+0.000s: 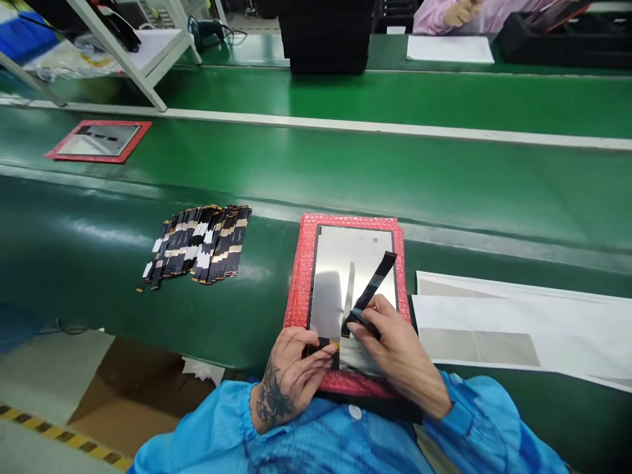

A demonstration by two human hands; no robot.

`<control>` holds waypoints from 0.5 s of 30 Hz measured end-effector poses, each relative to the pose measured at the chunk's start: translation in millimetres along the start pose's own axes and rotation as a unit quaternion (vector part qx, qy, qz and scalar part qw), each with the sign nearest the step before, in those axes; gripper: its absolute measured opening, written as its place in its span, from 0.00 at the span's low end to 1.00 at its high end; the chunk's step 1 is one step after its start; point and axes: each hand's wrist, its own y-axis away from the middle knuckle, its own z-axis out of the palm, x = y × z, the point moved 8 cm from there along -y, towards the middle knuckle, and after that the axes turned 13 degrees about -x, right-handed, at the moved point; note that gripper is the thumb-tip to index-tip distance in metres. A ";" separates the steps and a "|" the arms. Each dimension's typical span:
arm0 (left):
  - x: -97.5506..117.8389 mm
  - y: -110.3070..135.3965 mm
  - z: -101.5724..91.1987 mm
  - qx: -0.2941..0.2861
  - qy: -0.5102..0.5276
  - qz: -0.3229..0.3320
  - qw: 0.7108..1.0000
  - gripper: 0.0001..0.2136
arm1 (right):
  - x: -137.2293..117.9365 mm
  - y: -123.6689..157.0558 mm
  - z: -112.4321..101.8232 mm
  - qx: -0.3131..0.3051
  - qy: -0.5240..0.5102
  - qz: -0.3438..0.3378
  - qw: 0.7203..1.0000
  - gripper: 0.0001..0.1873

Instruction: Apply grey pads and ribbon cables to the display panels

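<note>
A silver display panel [353,260] lies on a red bubble-wrap pad [302,276] at the near edge of the green bench. My right hand [397,349] pinches the lower end of a black flex cable [378,280] that slants up over the panel. My left hand [296,372] presses its fingertips on the panel's lower left edge, by a small black connector with a yellow tab. Both sleeves are blue.
A fanned pile of several black flex cables [200,250] lies to the left. White sheets [518,316] lie to the right. Another panel on a red pad [99,139] sits far left on the belt. A black stack [326,36] and another person's pink sleeve [444,16] are across.
</note>
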 end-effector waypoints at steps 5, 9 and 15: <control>1.1 -1.3 -2.7 0.012 0.008 0.024 1.000 0.09 | -10.1 -3.6 12.1 -0.062 -0.036 -0.008 0.997 0.11; 1.9 0.0 -5.6 0.022 0.016 0.038 0.999 0.07 | -14.3 -5.8 17.7 -0.088 -0.003 0.002 0.996 0.10; 1.3 1.2 -4.5 0.015 0.020 0.039 0.999 0.07 | -13.5 -6.6 21.6 -0.098 0.016 0.011 0.995 0.09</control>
